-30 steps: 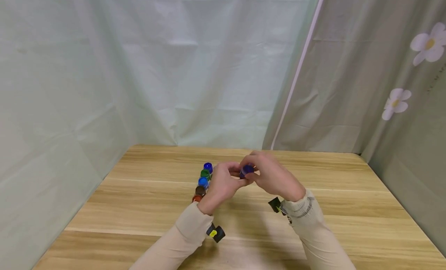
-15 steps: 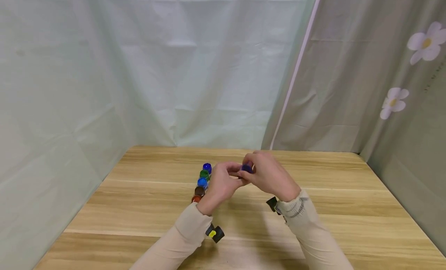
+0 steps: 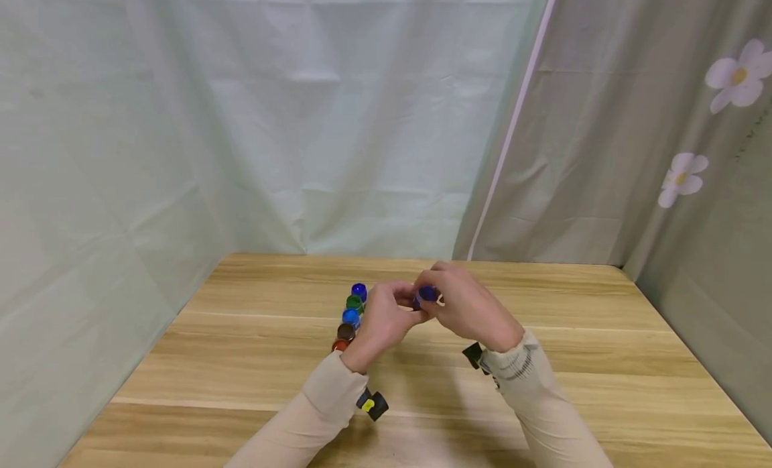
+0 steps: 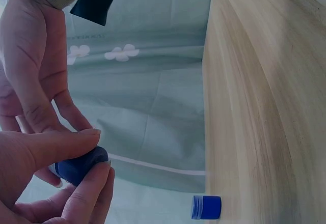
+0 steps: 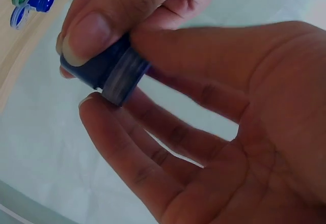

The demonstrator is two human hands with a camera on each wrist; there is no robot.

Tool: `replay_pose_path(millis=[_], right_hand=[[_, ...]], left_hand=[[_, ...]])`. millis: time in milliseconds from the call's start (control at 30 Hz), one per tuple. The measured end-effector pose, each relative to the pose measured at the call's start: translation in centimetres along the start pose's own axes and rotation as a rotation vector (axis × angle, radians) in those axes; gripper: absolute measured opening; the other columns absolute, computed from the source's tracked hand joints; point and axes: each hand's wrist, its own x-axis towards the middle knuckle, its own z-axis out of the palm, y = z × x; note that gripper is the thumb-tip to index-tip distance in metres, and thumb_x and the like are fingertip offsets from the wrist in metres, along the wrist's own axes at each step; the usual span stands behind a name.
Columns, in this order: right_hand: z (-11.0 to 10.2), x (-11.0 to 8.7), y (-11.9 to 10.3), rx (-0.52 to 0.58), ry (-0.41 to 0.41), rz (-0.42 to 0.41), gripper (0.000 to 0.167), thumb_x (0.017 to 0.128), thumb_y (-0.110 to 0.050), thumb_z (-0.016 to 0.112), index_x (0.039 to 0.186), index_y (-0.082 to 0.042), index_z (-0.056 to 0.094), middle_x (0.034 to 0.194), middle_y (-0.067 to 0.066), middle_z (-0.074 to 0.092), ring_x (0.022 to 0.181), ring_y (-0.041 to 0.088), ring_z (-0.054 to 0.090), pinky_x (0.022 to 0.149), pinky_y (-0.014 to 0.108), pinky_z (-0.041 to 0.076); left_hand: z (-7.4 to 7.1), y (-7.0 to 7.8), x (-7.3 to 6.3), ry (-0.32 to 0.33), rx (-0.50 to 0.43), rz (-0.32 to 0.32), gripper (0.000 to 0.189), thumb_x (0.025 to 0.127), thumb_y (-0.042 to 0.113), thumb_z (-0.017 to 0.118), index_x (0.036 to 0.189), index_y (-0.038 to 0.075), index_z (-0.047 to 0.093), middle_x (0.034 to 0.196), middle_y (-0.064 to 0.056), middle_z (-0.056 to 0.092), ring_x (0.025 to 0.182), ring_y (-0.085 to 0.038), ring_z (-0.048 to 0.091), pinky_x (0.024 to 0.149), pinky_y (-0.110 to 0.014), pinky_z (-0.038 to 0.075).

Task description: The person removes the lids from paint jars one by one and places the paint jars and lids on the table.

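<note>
A small dark blue paint pot point(image 3: 427, 294) is held above the table between both hands. My left hand point(image 3: 384, 317) pinches its blue body point(image 5: 91, 71) between thumb and fingers, plain to see in the left wrist view. From the other side, my right hand point(image 3: 470, 304) grips the pot around its clear-rimmed lid end point(image 5: 122, 81), thumb on one side and fingertips on the other. Fingers hide part of the pot in every view. Whether the lid is loose cannot be seen.
Left of the hands, a row of small paint pots stands on the wooden table point(image 3: 253, 361): dark blue point(image 3: 359, 291), green point(image 3: 354, 303), light blue point(image 3: 351, 316), brown point(image 3: 346, 331) and red point(image 3: 340, 346). My left forearm partly covers the red one. Curtains point(image 3: 362, 119) hang behind the table.
My right hand's fingers have turned about the pot and back, with the wrist shifting slightly left. The left hand keeps its hold almost unmoved, and the row of pots is unchanged.
</note>
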Motion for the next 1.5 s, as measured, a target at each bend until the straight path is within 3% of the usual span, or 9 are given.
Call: replay_pose_path(millis=[133,333,433,700,833,1200,1367,1500], right_hand=[[-0.10,-0.13,-0.06,0.020,-0.006,-0.021,0.018,0.090,-0.003,0.075,0.106,-0.010,0.075,0.100,0.000,0.068,0.091,0.016,0.062,0.077,0.029,0.055],[0.02,-0.12,-0.06,-0.006,0.005,0.009,0.029,0.090,-0.022,0.080,0.114,-0.009,0.071,0.102,0.000,0.066,0.088,0.015,0.061,0.076,0.027,0.053],[0.14,-0.01,0.02,-0.001,0.016,0.026,0.029,0.090,-0.026,0.080,0.112,-0.009,0.071,0.098,-0.001,0.065,0.085,0.015,0.060,0.072,0.026,0.051],[0.11,0.33,-0.06,0.013,0.027,0.041,0.013,0.089,-0.016,0.081,0.099,-0.011,0.075,0.092,-0.002,0.066,0.081,0.013,0.060,0.070,0.027,0.052],[0.01,0.30,-0.05,-0.009,0.014,0.024,0.012,0.088,-0.012,0.081,0.098,-0.011,0.076,0.092,-0.001,0.068,0.083,0.013,0.060,0.073,0.028,0.052],[-0.14,0.17,0.05,0.007,0.003,-0.070,0.018,0.085,0.001,0.079,0.101,-0.007,0.075,0.097,0.003,0.071,0.090,0.017,0.063,0.081,0.033,0.055],[-0.02,0.17,-0.02,0.010,0.005,0.015,0.023,0.089,-0.016,0.080,0.109,-0.007,0.073,0.100,0.002,0.068,0.089,0.017,0.062,0.077,0.031,0.053],[0.20,0.26,0.05,0.009,0.021,0.075,0.018,0.089,-0.023,0.081,0.099,-0.010,0.074,0.091,-0.002,0.065,0.079,0.013,0.060,0.070,0.026,0.052]], left_hand=[[-0.05,-0.01,0.07,0.002,0.006,0.008,0.022,0.081,0.016,0.087,0.101,0.011,0.079,0.096,-0.005,0.078,0.091,-0.020,0.071,0.080,-0.036,0.060],[-0.10,-0.02,0.10,0.008,-0.008,-0.002,0.019,0.083,0.012,0.086,0.099,0.009,0.078,0.095,-0.006,0.077,0.089,-0.019,0.068,0.073,-0.031,0.060],[-0.09,0.05,0.05,0.007,-0.032,-0.015,0.020,0.083,0.013,0.085,0.101,0.009,0.078,0.096,-0.006,0.076,0.089,-0.018,0.067,0.071,-0.029,0.059],[0.06,0.13,0.00,-0.012,-0.086,-0.020,0.027,0.082,0.014,0.087,0.106,0.008,0.077,0.100,-0.008,0.078,0.090,-0.019,0.073,0.075,-0.031,0.062],[0.11,0.09,0.06,-0.019,-0.094,-0.009,0.030,0.080,0.012,0.087,0.107,0.006,0.076,0.100,-0.009,0.079,0.090,-0.019,0.076,0.078,-0.032,0.062],[0.11,0.00,0.11,-0.039,-0.107,-0.066,0.035,0.079,0.011,0.088,0.110,0.005,0.072,0.102,-0.010,0.077,0.094,-0.020,0.074,0.081,-0.034,0.063],[0.09,0.02,0.11,-0.019,-0.130,-0.069,0.032,0.080,0.010,0.087,0.108,0.005,0.072,0.102,-0.010,0.077,0.089,-0.017,0.071,0.076,-0.031,0.062],[0.18,-0.09,0.09,-0.004,-0.125,-0.055,0.031,0.080,0.012,0.088,0.106,0.006,0.073,0.101,-0.010,0.077,0.087,-0.016,0.071,0.074,-0.030,0.062]])
